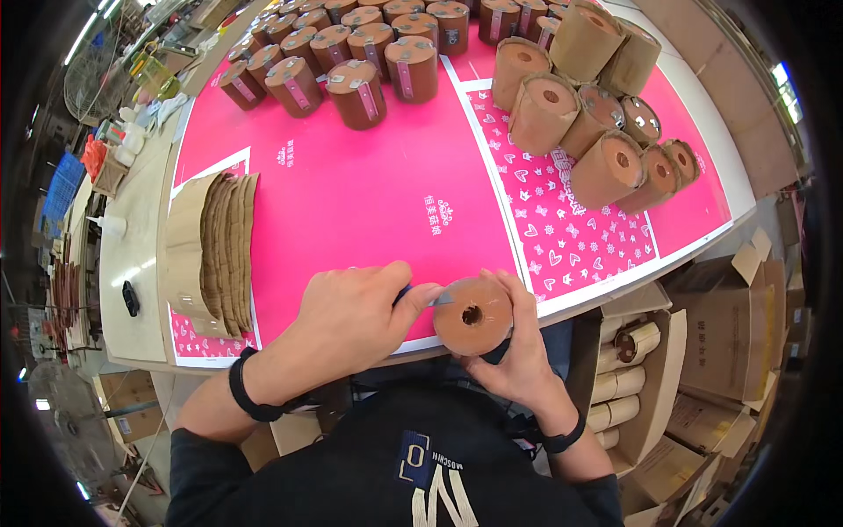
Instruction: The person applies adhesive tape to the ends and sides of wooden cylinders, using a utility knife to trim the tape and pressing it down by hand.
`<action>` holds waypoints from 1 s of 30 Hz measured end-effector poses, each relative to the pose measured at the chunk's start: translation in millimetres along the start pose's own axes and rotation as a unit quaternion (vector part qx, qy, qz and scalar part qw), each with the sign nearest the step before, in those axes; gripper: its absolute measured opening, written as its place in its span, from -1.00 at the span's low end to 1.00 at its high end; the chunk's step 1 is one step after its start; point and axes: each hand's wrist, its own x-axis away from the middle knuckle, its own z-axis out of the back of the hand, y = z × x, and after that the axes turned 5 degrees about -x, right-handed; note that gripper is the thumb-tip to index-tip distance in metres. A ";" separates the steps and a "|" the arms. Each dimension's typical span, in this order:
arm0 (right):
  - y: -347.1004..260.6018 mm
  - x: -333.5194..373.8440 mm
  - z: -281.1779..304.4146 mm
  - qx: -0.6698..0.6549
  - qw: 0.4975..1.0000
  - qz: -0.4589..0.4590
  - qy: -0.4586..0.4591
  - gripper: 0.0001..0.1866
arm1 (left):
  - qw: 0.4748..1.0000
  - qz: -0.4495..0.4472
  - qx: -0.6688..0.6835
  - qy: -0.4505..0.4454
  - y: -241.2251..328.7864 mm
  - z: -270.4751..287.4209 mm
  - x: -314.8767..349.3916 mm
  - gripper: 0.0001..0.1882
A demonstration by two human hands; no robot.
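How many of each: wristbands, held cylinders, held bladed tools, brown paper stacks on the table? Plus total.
Black wristbands: 2
Brown cylinder, right hand: 1
Bladed tool, left hand: 1
Brown paper stack: 1
Total: 5

Cylinder (488,327) at table (127,241) front, paper stack (224,255) left, canisters (356,95) behind, rolls (604,173) right, box (665,378) probably lower right

The round, holed cylinder (475,336) is reddish brown. White hearts pattern the flat, bright-pink sheet (546,235).
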 end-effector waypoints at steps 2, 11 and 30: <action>-6.8 -4.7 0.4 -0.018 0.998 -0.028 -0.051 0.09 | 0.997 -0.054 -0.052 0.005 0.1 2.5 -5.1 -0.56; -6.7 -18.4 -3.3 -0.041 0.999 0.011 -0.010 0.05 | 0.995 -0.063 -0.076 -0.034 -1.8 7.0 -25.5 -0.54; -9.2 -19.2 12.3 -0.087 0.992 -0.021 -0.090 0.10 | 0.989 -0.104 -0.093 -0.047 -2.8 3.4 -38.5 -0.53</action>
